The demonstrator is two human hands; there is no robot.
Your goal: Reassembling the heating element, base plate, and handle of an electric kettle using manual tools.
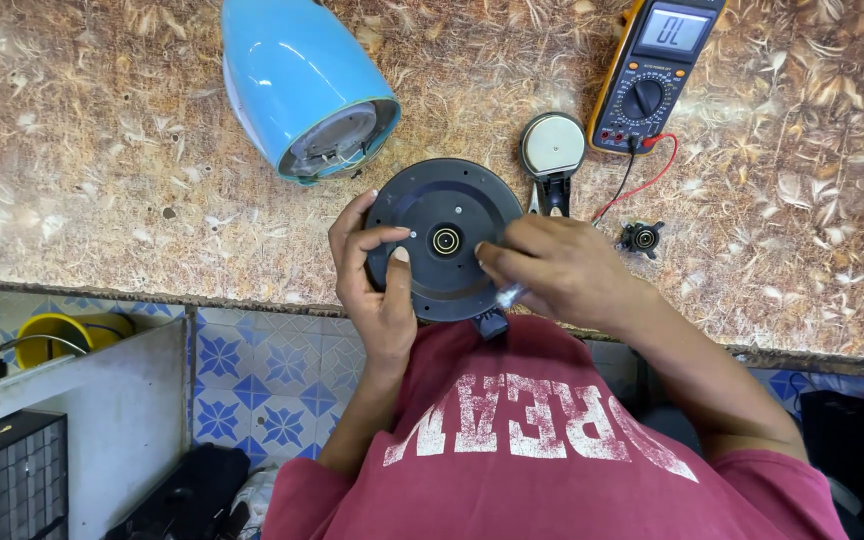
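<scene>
The red shirt (542, 440) fills the foreground, and just past it the left hand (377, 280) closes on the rim of the black round base (444, 240), thumb laid across its face, holding it over the worktop (102, 150) edge. The right hand (557, 268) pinches a small pale-tipped tool (509, 295) against the base's right side; what kind of tool, I cannot tell. To my eye, a firm left grip that keeps the disc level, and a light touch near the centre ring, serve best here. Behind lie a blue kettle body (297, 80), a round metal part (552, 148) and a yellow meter (652, 70).
</scene>
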